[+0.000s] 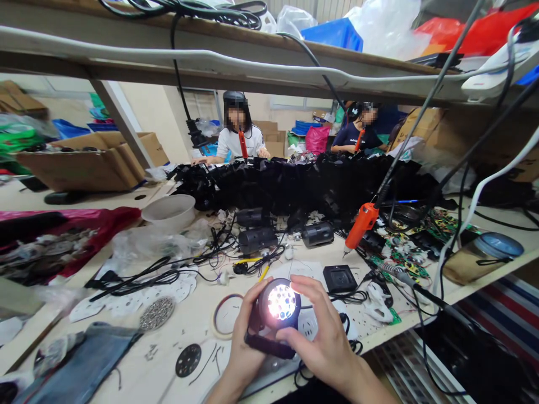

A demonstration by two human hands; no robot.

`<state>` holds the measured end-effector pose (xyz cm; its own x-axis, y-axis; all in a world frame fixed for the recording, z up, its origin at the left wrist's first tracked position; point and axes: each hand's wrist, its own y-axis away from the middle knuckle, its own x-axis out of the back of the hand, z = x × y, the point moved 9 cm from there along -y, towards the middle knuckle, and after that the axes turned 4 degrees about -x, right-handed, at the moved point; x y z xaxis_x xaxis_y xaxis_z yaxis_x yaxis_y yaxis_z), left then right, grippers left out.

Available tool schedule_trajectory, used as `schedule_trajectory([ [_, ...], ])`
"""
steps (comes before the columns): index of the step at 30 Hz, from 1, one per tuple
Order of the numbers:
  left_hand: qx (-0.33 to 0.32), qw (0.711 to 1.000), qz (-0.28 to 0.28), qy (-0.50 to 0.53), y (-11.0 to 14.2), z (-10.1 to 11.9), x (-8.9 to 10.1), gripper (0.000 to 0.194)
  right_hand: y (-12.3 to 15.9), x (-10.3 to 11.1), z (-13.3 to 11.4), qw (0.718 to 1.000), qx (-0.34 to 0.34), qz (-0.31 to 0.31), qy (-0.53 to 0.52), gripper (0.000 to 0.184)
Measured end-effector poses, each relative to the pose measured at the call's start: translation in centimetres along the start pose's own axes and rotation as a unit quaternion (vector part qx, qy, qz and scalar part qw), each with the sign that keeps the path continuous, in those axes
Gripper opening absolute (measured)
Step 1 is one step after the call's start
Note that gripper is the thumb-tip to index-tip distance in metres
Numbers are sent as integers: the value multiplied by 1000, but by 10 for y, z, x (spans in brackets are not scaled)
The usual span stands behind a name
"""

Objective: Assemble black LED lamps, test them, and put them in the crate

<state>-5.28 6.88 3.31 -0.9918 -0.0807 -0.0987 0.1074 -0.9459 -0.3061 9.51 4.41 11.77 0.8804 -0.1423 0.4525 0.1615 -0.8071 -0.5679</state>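
Note:
Between my two hands is a black lamp with a round head, its cluster of lights glowing white toward me. My left hand is wrapped round its left side and the black bracket below the head. My right hand grips the right side, thumb at the lower front and fingers on the top edge. Under the lamp, partly covered, lies a white power strip. Left of my hands are a roll of tape and a black perforated disc.
An orange electric screwdriver hangs to the right, above a black square part. Black lamp housings and cables lie behind. Circuit boards are heaped at right, beside a jar. Screws fill a dish. Two people sit across the bench.

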Motion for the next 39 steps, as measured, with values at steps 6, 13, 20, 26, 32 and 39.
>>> schedule_trajectory([
  [6, -25, 1000, -3, -2, 0, 2, -1, 63, 1, 1, 1, 1000, 2, 7, -1, 59],
  [13, 0, 998, -39, -57, -2, 6, -6, 67, -1, 4, 14, 998, -52, 15, -28, 52],
  [20, 169, 970, -89, -148, -12, 7, -12, 75, -14, -9, 73, 954, -263, -22, -146, 33],
  [26, 234, 971, 11, -55, -13, 5, -11, 59, -22, -1, 30, 994, -76, -69, -45, 41],
  [32, 239, 970, -6, -52, -13, 0, -19, 59, -15, -6, 12, 992, 26, -83, 87, 36],
  [39, 243, 966, -29, -84, -7, -3, -24, 73, -27, 0, 58, 994, -100, -29, 14, 27],
])
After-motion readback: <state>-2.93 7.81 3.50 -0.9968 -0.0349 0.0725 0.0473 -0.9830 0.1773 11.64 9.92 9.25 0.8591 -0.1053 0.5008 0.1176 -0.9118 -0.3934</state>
